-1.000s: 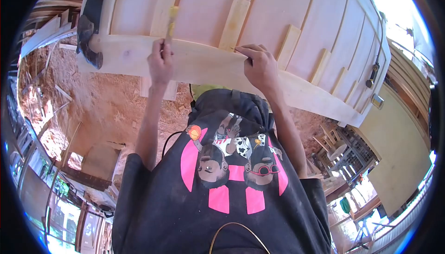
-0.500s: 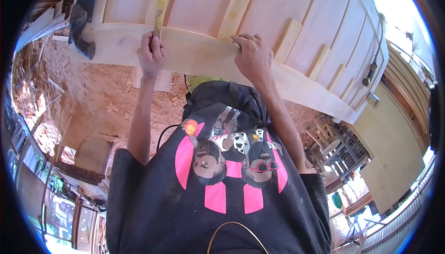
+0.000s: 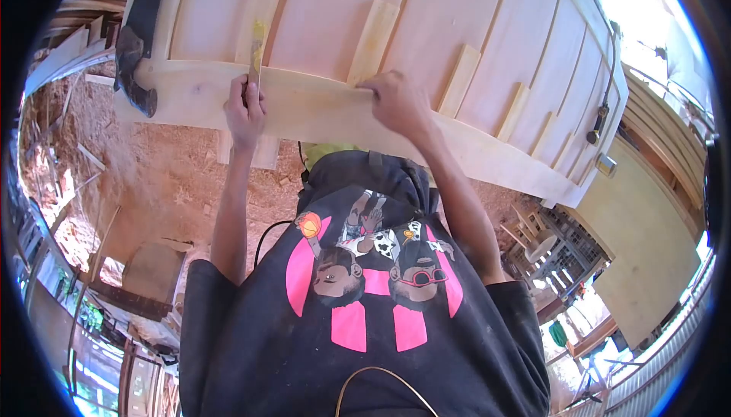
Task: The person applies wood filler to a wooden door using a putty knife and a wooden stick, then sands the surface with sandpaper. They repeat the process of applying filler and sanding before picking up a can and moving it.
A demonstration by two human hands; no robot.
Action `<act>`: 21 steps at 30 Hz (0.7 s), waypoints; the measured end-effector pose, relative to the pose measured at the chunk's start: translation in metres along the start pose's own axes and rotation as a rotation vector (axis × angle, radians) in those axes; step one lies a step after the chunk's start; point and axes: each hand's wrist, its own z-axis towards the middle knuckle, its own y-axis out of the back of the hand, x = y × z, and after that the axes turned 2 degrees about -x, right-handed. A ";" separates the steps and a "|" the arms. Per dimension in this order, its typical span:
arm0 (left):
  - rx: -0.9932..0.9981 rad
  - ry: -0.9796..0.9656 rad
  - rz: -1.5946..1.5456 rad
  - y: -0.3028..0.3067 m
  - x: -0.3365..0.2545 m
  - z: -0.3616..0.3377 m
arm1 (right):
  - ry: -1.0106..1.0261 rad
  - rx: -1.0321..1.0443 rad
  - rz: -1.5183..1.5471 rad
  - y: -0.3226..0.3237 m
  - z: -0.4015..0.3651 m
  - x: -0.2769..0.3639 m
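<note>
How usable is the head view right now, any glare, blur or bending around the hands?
Head view: strong fisheye bends the plank and blacks out the corners; sky glare blows out the top right; the left hand on the yellow-tipped stick and the right hand are sharp and evenly lit.

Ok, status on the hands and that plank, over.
Left hand shut on yellow-tipped stick. Right hand on plank, upper edge, grip unclear. Dark tool at its left end.
</note>
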 end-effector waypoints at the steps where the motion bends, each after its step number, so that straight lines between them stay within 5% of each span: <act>1: 0.002 -0.002 0.013 0.001 -0.001 -0.001 | -0.004 -0.105 0.056 0.003 0.010 -0.015; 5: 0.007 0.020 0.010 0.002 -0.005 -0.003 | -0.018 -0.432 -0.017 0.035 0.055 -0.035; 14: 0.007 0.021 0.025 0.002 -0.001 -0.005 | 0.038 -0.513 -0.241 0.010 0.080 -0.029; 21: 0.005 0.021 0.020 0.000 -0.002 -0.003 | -0.038 -0.371 -0.147 0.040 0.085 -0.040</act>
